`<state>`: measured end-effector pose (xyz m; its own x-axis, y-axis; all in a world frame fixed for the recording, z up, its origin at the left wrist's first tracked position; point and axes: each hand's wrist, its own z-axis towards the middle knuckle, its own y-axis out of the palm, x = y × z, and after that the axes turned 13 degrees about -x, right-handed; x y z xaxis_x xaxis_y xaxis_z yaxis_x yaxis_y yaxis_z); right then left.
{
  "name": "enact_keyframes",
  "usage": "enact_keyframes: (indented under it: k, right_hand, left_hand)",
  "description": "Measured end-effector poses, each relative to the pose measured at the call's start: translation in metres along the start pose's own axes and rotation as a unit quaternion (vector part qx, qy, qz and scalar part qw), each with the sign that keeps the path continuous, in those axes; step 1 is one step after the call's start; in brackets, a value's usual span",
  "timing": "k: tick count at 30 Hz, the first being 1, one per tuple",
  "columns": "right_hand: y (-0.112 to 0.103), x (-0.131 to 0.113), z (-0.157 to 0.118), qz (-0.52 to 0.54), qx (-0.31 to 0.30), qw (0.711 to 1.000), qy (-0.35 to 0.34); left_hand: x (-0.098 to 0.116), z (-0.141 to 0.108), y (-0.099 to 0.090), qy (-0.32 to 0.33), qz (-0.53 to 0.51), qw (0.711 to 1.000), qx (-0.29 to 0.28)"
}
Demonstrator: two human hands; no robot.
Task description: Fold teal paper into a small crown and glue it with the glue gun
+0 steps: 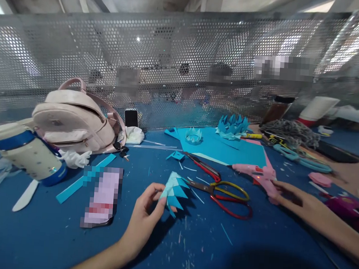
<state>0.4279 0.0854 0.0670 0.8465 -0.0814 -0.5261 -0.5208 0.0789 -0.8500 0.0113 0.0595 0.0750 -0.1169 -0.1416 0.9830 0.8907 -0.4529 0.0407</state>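
The left hand (pixel 146 214) is partly closed, thumb and fingers pinching a folded blue paper piece (pixel 177 189) whose pointed tips face right; the fingers hide its near left edge. The right hand (pixel 294 200) has its fingers at the handle of a pink glue gun (pixel 253 171); how firmly they close on it I cannot tell.

Far left of the left hand, a cream and blue bottle (pixel 32 153) leans with its top on, so its contents are hidden. Beyond that hand to the left stands a pale pink backpack (pixel 71 121); its inside cannot be made out. Beyond the right hand, a dark-lidded jar (pixel 278 110) looks brown and is blurred. Just left of the left hand, a lilac item (pixel 103 196) is pixelated past recognition.

Scissors (pixel 212 190) lie open on the desk (pixel 190 250) just right of the left hand. Beyond them, a blue sheet (pixel 245 153) bears two spiky paper forms (pixel 194 136). Right of the right hand, a purple thing (pixel 346 207) is partly covered by the forearm.
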Motion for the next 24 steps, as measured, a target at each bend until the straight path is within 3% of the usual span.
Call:
enact_keyframes:
  k: [3, 8, 11, 15, 19, 22, 24]
  right_hand:
    - [0.004, -0.011, 0.009, 0.03, -0.083, 0.996, 0.007]
    - [0.002, -0.035, 0.017, -0.001, -0.095, 0.995, 0.027]
    - [-0.001, -0.056, 0.007, 0.004, -0.073, 0.997, -0.01]
    - [0.0, -0.092, -0.023, 0.047, -0.095, 0.989, -0.107]
    - [0.007, -0.122, -0.043, 0.101, -0.189, 0.966, -0.146]
    - [0.013, -0.138, -0.042, 0.111, -0.259, 0.944, -0.171]
    - [0.016, -0.146, -0.037, 0.093, -0.271, 0.939, -0.192]
  left_hand:
    - [0.0, -0.002, -0.003, 0.006, 0.07, 0.998, 0.003]
    - [-0.003, -0.001, -0.012, 0.007, 0.155, 0.987, 0.049]
    - [-0.008, 0.002, -0.017, 0.01, 0.199, 0.978, 0.064]
    - [-0.016, 0.005, -0.022, 0.029, 0.277, 0.958, 0.064]
    - [-0.015, 0.006, -0.026, 0.096, 0.371, 0.923, 0.036]
    - [-0.009, 0.005, -0.025, 0.133, 0.43, 0.893, 0.006]
    - [-0.005, 0.003, -0.025, 0.15, 0.458, 0.876, 0.001]
